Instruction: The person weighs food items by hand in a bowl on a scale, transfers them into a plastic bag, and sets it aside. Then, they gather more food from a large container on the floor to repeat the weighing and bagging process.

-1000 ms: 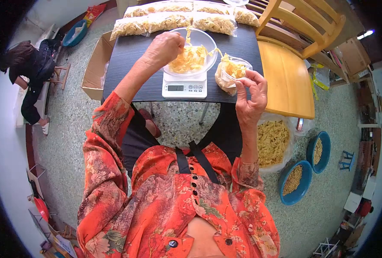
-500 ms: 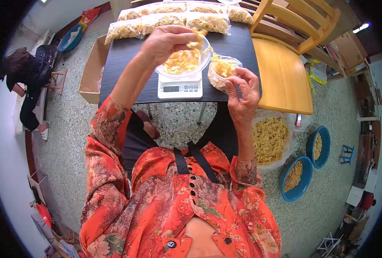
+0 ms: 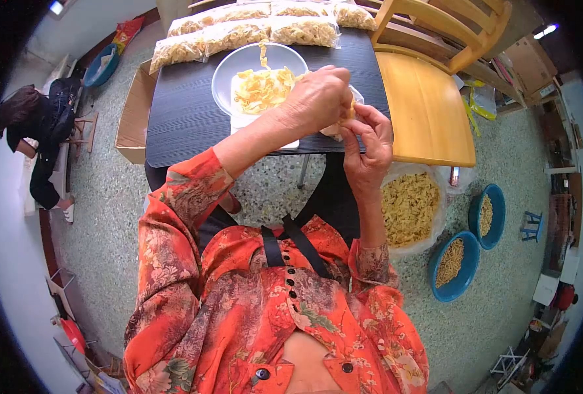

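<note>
My left hand (image 3: 321,97) reaches across to a small clear plastic bag (image 3: 332,131), its fingers bent down at the bag's mouth; what they grip is hidden. My right hand (image 3: 369,146) pinches the bag's edge from the right, with a yellowish piece showing between the two hands. Left of them, a translucent bowl (image 3: 222,84) rests on a white scale (image 3: 291,144), now mostly covered. Thin yellow dried strips (image 3: 258,92) lie in the bowl, and one strip (image 3: 264,54) lies near its far rim.
Filled clear bags (image 3: 239,38) line the dark table's (image 3: 179,125) far side. A wooden chair (image 3: 423,108) stands right, above an open sack of dried pieces (image 3: 409,210) and two blue basins (image 3: 454,266). A cardboard box (image 3: 134,125) and another person (image 3: 38,131) are left.
My left hand has moved right and down from above the bowl to the bag, and the display of the scale is now hidden. The bowl appears farther left, with the view slightly shifted.
</note>
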Demonstrator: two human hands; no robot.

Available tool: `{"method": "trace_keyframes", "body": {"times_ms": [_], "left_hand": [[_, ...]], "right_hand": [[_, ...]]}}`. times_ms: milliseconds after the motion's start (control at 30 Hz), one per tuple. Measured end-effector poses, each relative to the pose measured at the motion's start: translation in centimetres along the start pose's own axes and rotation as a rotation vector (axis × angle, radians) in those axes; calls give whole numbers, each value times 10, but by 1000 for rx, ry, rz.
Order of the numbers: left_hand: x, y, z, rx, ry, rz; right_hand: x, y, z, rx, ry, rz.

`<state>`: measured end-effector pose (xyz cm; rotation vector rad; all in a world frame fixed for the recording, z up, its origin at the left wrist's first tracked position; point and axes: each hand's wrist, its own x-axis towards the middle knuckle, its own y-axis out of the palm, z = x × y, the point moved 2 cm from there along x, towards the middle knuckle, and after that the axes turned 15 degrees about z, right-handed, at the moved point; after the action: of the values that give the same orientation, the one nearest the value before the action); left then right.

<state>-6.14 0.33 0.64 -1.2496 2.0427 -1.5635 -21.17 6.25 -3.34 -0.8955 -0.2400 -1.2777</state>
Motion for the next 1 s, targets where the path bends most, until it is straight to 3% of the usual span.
{"method": "trace_keyframes", "body": {"times_ms": [67, 133, 233, 267, 333, 367, 433, 533, 700, 800, 867, 1000], "left_hand": [[3, -2, -4, 66, -3, -1], [7, -6, -3, -95, -50, 155], [6, -30, 15, -226, 62, 111], [5, -38, 23, -378, 21, 100], [-1, -57, 38, -430, -163, 15], [-3, -60, 51, -429, -164, 13], [-4, -56, 72, -232, -197, 168], [-10, -41, 62, 46, -181, 128], [-5, -38, 61, 51, -192, 154], [-6, -53, 43, -57, -228, 175], [-7, -54, 25, -491, -276, 173], [0, -36, 12, -667, -150, 182]], "right_hand": [[0, 0, 0, 13, 2, -12], [0, -3, -3, -25, 39, -41], [-1, -5, -10, 22, 58, -76], [-2, -6, -11, 19, 57, -80], [-2, -7, -12, 6, 73, -57], [-3, -6, -11, 7, 71, -56], [-2, -5, -11, -13, 57, -49], [-1, -4, -10, 12, 57, -47], [-1, -7, -12, -15, 68, -41], [0, -8, -11, -29, 68, -32], [1, -6, -11, -28, 66, -23], [4, -3, -9, -24, 12, -24]]}}
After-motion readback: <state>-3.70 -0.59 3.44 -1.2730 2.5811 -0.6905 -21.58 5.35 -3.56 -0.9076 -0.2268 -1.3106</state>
